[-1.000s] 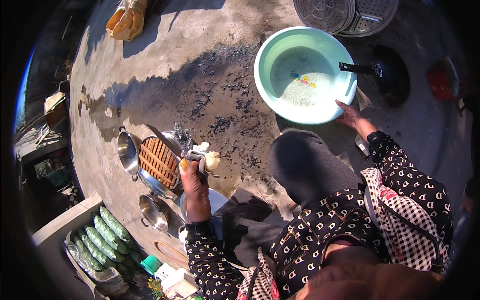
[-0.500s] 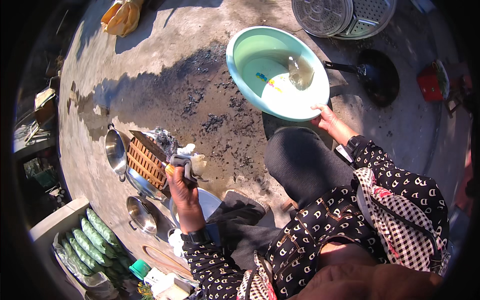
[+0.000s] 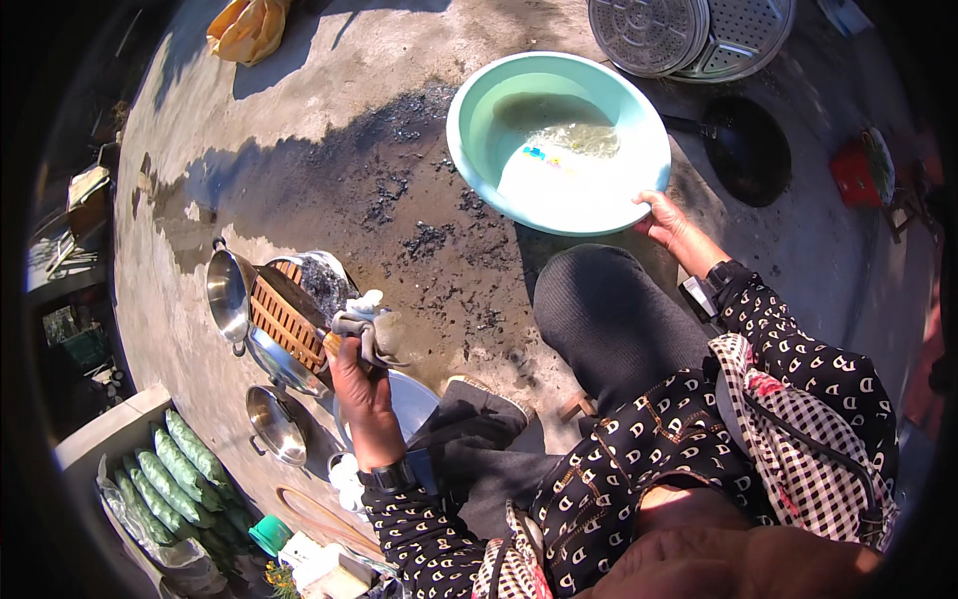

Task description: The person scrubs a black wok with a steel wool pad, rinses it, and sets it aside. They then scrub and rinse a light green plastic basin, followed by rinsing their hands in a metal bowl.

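The green basin (image 3: 559, 140) sits on the concrete ground (image 3: 329, 120) in front of the crouching person, with a little cloudy water pooled toward the near side. It has shifted over the last second and now leans toward the near rim, which looks like tipping the water around. The right hand (image 3: 664, 218) is closed on that rim. The left hand (image 3: 357, 379) is wrapped around a grey rag (image 3: 364, 327), held over a wooden slatted rack (image 3: 284, 317) lying across a steel pot (image 3: 232, 292). Around them are a small steel bowl (image 3: 276, 424), stacked steamer trays (image 3: 689, 32), a black pan (image 3: 743, 150), a yellow cloth (image 3: 247, 26) and cucumbers (image 3: 175, 469). The person's knee (image 3: 609, 319) crowds the space between basin and pots.
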The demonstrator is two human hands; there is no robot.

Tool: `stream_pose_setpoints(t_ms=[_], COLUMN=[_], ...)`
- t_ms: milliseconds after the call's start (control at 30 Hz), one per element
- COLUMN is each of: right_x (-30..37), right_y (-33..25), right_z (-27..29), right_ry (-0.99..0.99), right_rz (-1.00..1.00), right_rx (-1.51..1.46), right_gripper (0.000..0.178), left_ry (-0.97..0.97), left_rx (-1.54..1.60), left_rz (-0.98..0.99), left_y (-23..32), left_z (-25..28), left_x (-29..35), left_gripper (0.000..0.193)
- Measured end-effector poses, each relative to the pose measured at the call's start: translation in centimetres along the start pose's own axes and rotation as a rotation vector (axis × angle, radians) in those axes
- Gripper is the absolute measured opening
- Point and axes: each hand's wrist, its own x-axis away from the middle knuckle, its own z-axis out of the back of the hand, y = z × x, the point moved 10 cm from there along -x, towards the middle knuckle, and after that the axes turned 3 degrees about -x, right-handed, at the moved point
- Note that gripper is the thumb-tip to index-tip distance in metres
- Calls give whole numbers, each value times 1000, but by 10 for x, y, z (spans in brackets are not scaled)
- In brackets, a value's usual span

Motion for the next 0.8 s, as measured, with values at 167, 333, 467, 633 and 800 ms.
stream_pose_setpoints(t_ms=[167,333,467,633,800], right_x=[3,-24,-65,-101,-126], right_y=[-54,-147,-206,-257,-198], right_z=[8,-44,-153,-382,-541], right_ry=[108,157,173,477,373], right_rz=[119,246,455,902,1281], right_rx=[101,408,593,1503,1849], right_gripper=[62,59,36,43,40], left_ry=[125,103,86,97,122], left_rx=[35,106,145,187,229], left_rz=[-61,-46,-54,-56,-48], left_y=[4,7,20,32,50], left_z=[14,7,7,13,28], left_x=[4,15,24,26,26], left_gripper=[43,34,35,32,26])
